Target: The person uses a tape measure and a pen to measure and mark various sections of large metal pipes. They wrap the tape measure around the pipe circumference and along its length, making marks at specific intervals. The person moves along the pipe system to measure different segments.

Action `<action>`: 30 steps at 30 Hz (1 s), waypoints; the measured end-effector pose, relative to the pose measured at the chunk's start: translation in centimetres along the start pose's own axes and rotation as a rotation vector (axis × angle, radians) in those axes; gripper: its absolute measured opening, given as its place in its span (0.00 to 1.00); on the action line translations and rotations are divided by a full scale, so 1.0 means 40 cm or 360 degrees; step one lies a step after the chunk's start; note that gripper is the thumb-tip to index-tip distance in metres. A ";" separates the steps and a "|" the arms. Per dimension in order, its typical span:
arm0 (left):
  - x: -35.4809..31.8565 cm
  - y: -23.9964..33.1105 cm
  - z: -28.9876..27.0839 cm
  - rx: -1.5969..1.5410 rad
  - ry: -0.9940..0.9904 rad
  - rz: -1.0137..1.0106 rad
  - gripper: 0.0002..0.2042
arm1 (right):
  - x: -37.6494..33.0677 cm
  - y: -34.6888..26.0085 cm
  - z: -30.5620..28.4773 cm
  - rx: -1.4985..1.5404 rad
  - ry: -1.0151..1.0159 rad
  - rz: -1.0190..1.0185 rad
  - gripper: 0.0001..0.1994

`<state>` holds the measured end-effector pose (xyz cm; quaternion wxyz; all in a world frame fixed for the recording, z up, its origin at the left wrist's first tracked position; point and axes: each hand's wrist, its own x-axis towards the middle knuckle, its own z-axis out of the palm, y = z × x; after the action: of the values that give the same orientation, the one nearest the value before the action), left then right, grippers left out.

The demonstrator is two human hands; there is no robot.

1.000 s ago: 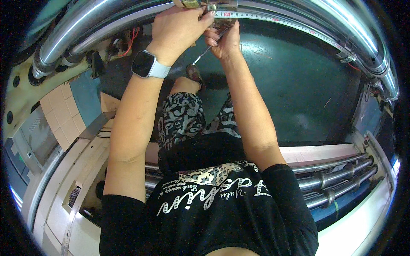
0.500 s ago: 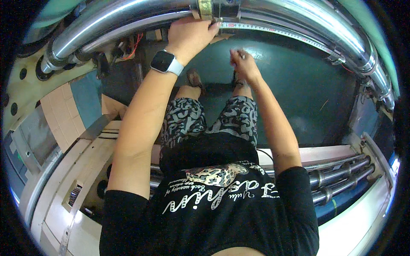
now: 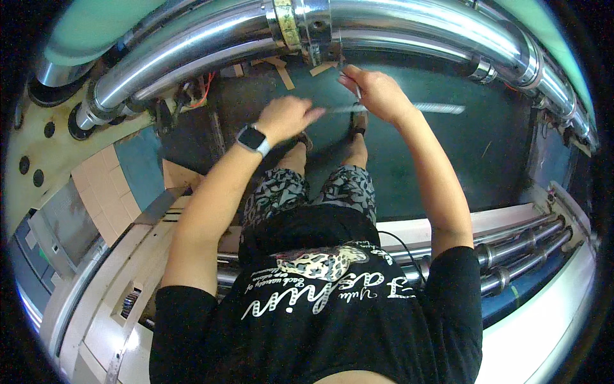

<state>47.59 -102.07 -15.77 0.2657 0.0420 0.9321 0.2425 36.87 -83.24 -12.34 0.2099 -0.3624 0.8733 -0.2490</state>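
Where the two hands meet below the big polished steel rollers, a long thin metal ruler is held across the scene, blurred and running from the left hand out past the right hand toward the right. The left hand, with a smartwatch on its wrist, has its fingers pinched on the near-left end of the ruler. The right hand's fingers are curled around the strip further along, just under a clamp collar on the far roller, and seem also to hold a slim pen-like thing upright, though the blur leaves that uncertain.

The ruler looks light, springy and smooth, so it would likely flex and slip if gripped only at one tip. Holding it flat-sided with a pinch at each of two spaced points, as here, should keep it straight.

Below the hands lies a dark green floor. Smaller chrome shafts run along the near right, and a cream machine frame curves down the left.
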 end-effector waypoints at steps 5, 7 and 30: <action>-0.124 -0.053 0.120 -0.0059 -0.0266 -0.0222 0.24 | 0.065 0.051 0.048 -0.0162 0.0006 -0.0139 0.10; -0.179 -0.130 0.195 -0.0146 -0.0293 -0.0419 0.25 | 0.078 0.061 0.049 -0.0195 0.0060 -0.0194 0.10; -0.378 -0.323 0.239 -0.0423 -0.0441 -0.1096 0.27 | 0.144 -0.072 0.355 0.2157 0.0972 0.0739 0.28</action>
<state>66.11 -112.46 -21.82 0.4578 -0.2756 0.8075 0.2498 42.40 -93.26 -22.90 0.1826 0.1217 0.6032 -0.7668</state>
